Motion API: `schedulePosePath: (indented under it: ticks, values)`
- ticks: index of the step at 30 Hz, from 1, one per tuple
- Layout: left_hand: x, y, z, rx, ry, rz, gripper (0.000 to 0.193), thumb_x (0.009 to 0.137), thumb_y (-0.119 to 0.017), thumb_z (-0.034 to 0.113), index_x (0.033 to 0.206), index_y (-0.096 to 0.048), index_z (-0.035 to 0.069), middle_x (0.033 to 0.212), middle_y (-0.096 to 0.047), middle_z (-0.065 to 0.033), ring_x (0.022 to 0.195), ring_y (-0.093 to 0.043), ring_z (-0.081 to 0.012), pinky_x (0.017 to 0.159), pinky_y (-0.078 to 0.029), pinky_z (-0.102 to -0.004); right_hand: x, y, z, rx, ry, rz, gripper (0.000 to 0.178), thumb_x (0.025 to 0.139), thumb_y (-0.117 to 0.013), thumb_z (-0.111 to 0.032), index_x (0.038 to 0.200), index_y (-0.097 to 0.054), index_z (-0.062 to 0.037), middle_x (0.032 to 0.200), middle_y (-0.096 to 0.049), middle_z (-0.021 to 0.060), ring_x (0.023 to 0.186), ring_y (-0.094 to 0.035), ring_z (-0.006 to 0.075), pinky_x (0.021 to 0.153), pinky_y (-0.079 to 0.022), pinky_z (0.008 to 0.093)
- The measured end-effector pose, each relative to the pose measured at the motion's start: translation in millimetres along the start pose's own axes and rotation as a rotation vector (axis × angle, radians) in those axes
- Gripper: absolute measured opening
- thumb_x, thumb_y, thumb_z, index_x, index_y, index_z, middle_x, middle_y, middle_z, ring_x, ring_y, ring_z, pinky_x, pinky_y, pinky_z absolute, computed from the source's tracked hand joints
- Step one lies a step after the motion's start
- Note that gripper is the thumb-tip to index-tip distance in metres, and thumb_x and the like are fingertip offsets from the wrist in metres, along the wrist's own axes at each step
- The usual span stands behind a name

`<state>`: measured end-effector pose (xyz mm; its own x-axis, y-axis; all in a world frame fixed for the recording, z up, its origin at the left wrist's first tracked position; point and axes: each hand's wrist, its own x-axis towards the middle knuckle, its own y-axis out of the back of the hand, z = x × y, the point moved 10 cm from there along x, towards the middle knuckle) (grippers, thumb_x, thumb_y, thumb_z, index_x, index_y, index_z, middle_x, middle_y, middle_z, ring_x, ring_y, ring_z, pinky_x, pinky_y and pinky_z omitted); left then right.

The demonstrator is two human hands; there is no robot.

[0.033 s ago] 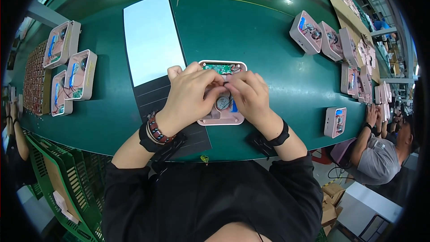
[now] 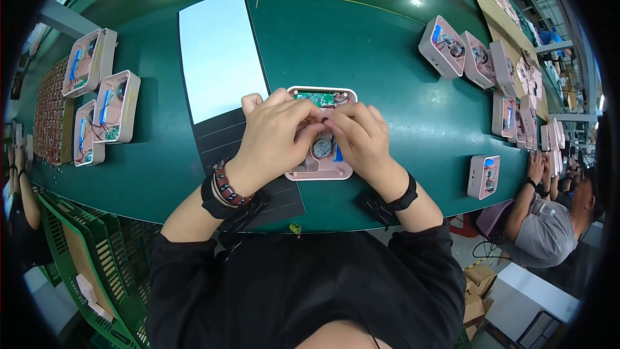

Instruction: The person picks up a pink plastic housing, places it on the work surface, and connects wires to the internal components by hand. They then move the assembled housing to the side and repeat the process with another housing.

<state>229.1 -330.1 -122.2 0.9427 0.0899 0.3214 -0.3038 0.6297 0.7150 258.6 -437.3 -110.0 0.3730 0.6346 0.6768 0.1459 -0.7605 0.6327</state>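
Observation:
A pink rounded housing lies open on the table in front of me. Inside it show a green circuit board, a round silver speaker, a blue part and thin wires. My left hand and my right hand meet over its middle, both closed in a pinch. Between their fingertips is a small dark piece, perhaps a wire or its connector; the fingers mostly cover it. A black wristband sits on each of my wrists.
Similar housings stand at left and right, and a single one at the near right. Left of my work lies a white sheet on a black folder. A green crate stands at lower left; a co-worker sits at right.

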Motion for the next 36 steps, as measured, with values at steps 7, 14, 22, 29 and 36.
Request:
schedulePosePath:
  ticks: [7,14,22,29,36]
  values:
    - [-3.1,8.5,0.5,0.036,-0.004,0.096,0.007,0.078,-0.07,0.019,0.078,-0.064,0.016,0.065,-0.061,0.0067,0.071,-0.052,-0.0122,0.073,-0.023,-0.0358,-3.4,-4.1,9.5,0.001,-0.073,-0.016,0.02,0.073,-0.072,-0.001,0.09,-0.064,-0.0076,0.086,-0.061,0.0062,0.065,-0.056,0.0216,0.056,-0.04,0.0317]
    - [-4.9,7.9,-3.0,0.062,0.007,0.099,0.008,0.079,-0.071,0.021,0.079,-0.064,0.016,0.066,-0.062,0.0075,0.071,-0.051,-0.0118,0.074,-0.023,-0.0358,-7.9,-7.1,21.9,0.128,-0.231,-0.003,0.016,0.072,-0.072,-0.004,0.086,-0.066,-0.0098,0.09,-0.056,0.0043,0.079,-0.053,0.0202,0.068,-0.036,0.0308]
    - [-4.7,5.9,3.9,0.062,-0.024,0.125,0.009,0.079,-0.069,0.021,0.078,-0.063,0.015,0.066,-0.062,0.008,0.071,-0.05,-0.0121,0.073,-0.023,-0.0367,-7.8,-7.0,17.8,-0.031,-0.206,-0.036,0.014,0.074,-0.071,-0.008,0.086,-0.064,-0.0108,0.09,-0.056,0.0034,0.086,-0.052,0.019,0.079,-0.029,0.036]
    - [-0.2,4.1,4.6,0.063,-0.054,0.067,0.008,0.078,-0.068,0.018,0.076,-0.062,0.015,0.063,-0.062,0.0076,0.07,-0.05,-0.0126,0.071,-0.022,-0.0371,-7.5,-2.6,14.6,-0.132,-0.19,0.013,0.014,0.073,-0.072,-0.013,0.081,-0.062,-0.0125,0.088,-0.053,-0.0001,0.081,-0.052,0.0158,0.075,-0.028,0.0368]
    - [-0.2,3.0,1.8,0.007,0.0,0.05,0.008,0.076,-0.068,0.017,0.074,-0.06,0.014,0.06,-0.06,0.0068,0.069,-0.05,-0.0132,0.07,-0.022,-0.0372,-6.1,-0.3,8.6,-0.111,-0.092,-0.002,0.02,0.068,-0.074,-0.012,0.086,-0.064,-0.0127,0.089,-0.056,0.0002,0.081,-0.054,0.0159,0.076,-0.028,0.036]
